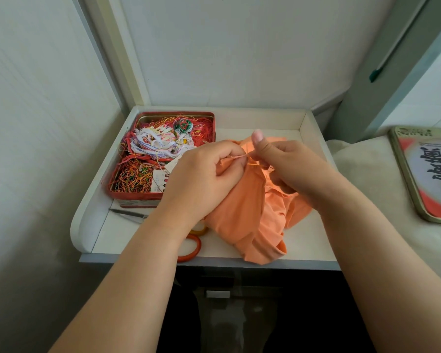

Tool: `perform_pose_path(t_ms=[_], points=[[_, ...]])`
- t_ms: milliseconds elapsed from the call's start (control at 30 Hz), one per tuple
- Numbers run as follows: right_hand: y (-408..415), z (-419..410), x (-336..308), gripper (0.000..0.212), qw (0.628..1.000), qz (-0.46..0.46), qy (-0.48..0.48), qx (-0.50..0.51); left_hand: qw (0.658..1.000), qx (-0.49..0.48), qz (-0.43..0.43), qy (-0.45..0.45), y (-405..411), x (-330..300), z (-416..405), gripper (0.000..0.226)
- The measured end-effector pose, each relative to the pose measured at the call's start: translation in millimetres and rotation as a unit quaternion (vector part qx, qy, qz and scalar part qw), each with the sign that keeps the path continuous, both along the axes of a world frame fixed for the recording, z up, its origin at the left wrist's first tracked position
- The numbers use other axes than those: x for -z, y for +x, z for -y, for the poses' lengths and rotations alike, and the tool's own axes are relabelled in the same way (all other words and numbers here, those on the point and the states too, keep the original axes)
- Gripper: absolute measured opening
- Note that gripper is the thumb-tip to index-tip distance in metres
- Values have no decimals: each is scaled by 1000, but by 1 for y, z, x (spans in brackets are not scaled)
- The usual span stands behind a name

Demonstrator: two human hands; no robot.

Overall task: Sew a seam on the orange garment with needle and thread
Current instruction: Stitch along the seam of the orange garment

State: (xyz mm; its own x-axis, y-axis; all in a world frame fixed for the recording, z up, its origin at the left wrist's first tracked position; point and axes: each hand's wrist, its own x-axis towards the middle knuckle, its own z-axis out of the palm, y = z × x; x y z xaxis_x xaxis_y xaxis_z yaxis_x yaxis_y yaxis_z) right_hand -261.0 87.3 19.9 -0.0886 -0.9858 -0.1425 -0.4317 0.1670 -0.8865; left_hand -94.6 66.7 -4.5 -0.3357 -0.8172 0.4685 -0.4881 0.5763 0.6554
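The orange garment [250,220] lies bunched on the white table top [308,240], its upper part lifted between both hands. My left hand [201,179] is closed around a fold of the cloth and pinches its edge. My right hand [288,161] pinches at the same edge just to the right, thumb pointing up. A short stretch of yellow-orange thread [256,164] shows between the two hands. The needle itself is too small to make out.
An open red tin [127,200] full of tangled coloured threads stands at the left of the table. Scissors with orange handles [191,248] lie partly under my left forearm. The tin's lid [425,174] rests on a pale surface at the right. Walls close the back and left.
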Motion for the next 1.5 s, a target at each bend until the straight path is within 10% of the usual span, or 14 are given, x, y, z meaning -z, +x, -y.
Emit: perform_pose_path(t_ms=[500,800,1500], points=[[-26,20,10,34,937,334,4,103,938,136,-97,304,-2,-10,-6,40],[-28,27,19,35,887,455,-3,78,927,154,19,342,5,-11,-4,37],[-22,31,22,43,951,203,-186,140,971,-143,156,108,-5,7,0,27]])
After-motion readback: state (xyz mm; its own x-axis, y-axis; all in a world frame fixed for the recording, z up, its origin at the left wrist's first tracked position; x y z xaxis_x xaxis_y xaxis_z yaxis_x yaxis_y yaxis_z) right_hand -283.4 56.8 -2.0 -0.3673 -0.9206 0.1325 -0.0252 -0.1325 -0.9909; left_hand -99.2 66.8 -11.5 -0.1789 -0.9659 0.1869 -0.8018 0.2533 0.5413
